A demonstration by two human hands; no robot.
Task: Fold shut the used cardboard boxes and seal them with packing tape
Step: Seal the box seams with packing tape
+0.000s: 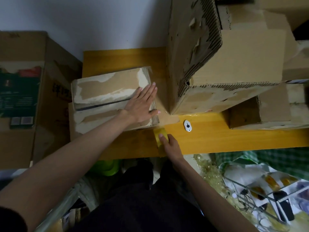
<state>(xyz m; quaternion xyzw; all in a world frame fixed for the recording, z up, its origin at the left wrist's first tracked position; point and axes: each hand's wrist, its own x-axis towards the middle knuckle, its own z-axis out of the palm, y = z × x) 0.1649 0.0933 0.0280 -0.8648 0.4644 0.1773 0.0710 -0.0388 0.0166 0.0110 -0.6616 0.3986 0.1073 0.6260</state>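
Note:
A worn cardboard box (107, 91) lies on the yellow wooden table (217, 139), its flaps folded shut with a dark seam along the top. My left hand (142, 106) presses flat on the box's right end, fingers straight. My right hand (168, 144) grips a yellow roll of packing tape (159, 136) just in front of the box's right corner. A clear strip of tape (160, 104) stretches from the roll up over the box's right end.
A stack of torn cardboard boxes (225, 64) fills the table's right side. A small white cutter (187, 126) lies on the table beside them. A tall printed carton (25, 91) stands at the left. Bags and a wire rack (260, 190) sit below right.

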